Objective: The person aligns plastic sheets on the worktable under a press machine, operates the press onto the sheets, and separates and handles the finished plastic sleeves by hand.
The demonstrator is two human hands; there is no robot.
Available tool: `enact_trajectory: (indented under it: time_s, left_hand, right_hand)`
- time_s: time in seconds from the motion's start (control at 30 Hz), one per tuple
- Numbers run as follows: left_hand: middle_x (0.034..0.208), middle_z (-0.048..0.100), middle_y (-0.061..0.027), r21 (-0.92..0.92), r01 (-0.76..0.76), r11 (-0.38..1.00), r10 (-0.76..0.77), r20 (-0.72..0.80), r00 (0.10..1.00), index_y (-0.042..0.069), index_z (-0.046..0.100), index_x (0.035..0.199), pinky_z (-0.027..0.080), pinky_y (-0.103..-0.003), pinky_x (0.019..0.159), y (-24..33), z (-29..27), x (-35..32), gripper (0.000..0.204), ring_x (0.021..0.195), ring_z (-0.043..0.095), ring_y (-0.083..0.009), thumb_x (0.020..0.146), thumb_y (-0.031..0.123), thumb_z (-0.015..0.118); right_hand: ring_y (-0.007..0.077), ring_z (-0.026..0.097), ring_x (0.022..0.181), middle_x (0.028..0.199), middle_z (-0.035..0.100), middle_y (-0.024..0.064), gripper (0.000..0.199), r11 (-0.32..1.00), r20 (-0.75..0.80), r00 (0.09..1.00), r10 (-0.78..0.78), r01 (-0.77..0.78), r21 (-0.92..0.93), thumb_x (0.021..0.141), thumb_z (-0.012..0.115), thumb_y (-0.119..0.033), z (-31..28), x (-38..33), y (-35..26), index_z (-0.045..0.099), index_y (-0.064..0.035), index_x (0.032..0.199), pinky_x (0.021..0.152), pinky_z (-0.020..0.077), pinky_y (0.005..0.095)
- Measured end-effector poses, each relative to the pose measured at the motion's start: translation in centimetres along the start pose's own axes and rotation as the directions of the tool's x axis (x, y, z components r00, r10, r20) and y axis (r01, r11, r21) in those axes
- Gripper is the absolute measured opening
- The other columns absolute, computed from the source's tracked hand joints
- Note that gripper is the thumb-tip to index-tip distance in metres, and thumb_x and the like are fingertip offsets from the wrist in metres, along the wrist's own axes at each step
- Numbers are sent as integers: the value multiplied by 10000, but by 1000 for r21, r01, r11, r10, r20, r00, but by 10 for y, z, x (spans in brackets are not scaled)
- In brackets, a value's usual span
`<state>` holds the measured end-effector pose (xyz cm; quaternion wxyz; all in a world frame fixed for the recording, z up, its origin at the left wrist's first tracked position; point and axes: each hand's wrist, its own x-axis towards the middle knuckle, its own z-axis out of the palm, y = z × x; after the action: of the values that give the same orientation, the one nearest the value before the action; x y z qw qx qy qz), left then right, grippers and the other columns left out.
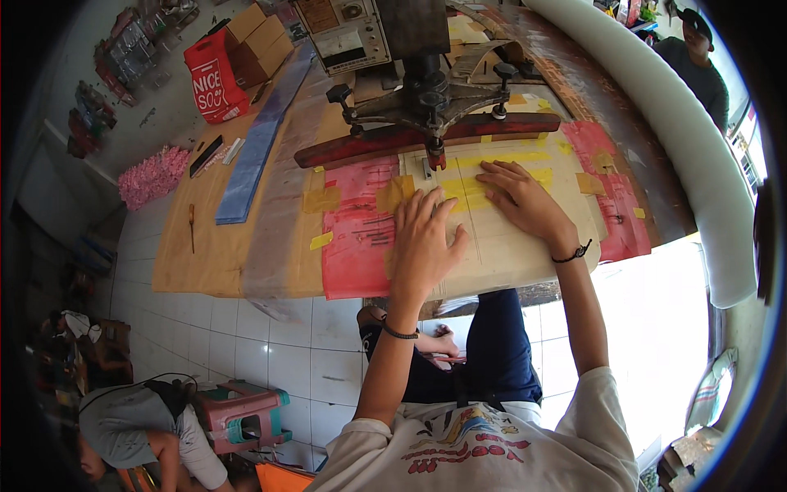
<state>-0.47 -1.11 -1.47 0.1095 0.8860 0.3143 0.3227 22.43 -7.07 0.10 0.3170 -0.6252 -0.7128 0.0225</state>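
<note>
My left hand (426,242) lies on a beige sheet (492,254) with its fingers spread and its fingertips near a tan tape patch (397,193). Fingers stretched out, my right hand (525,201) rests on the same sheet, over yellow tape strips (469,193). Neither hand grips anything. Just beyond the fingertips, a small metal piece (427,169) sits under the head of a black press (430,102). A long dark-red bar (352,149) spans the press head crosswise. Red sheets (357,258) lie taped at both sides of the beige one.
A control box (344,37) stands behind the press. On the table's left lie a blue strip (262,139) and a screwdriver (192,225); a red bag (215,78) stands behind. A white roll (656,107) borders the right. One person (697,70) is at far right, another (139,426) lower left near stools (246,414).
</note>
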Motion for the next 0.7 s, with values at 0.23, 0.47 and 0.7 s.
enact_trajectory:
  time_s: [0.23,0.47,0.7]
  left_hand:
    - [1414,608,-157,-43,-14,999,12,-49,999,27,672,1294,362,-450,1197,-9,1,5,405,1362,513,-342,902,129,663]
    - [1355,649,-158,-552,188,812,-123,153,981,47,637,1380,527,-348,1013,-22,-41,-4,395,1192,666,-274,987,45,600]
    - [1435,603,-142,-64,-151,987,157,105,982,111,653,1393,378,-475,1173,-37,-38,-23,614,1369,512,-333,875,408,797]
  right_hand:
    - [384,548,1350,1395,651,195,318,998,-45,997,-55,54,-30,969,647,-123,4,3,7,709,-31,1267,1145,440,461]
    - [403,579,1314,1386,660,199,307,996,-20,996,-90,90,-2,964,661,-121,-13,0,-3,713,-28,1252,1126,455,475]
    - [338,506,1409,1477,610,138,325,981,-16,999,-28,24,-195,977,679,-234,-3,-42,-20,726,-87,1263,1192,375,482]
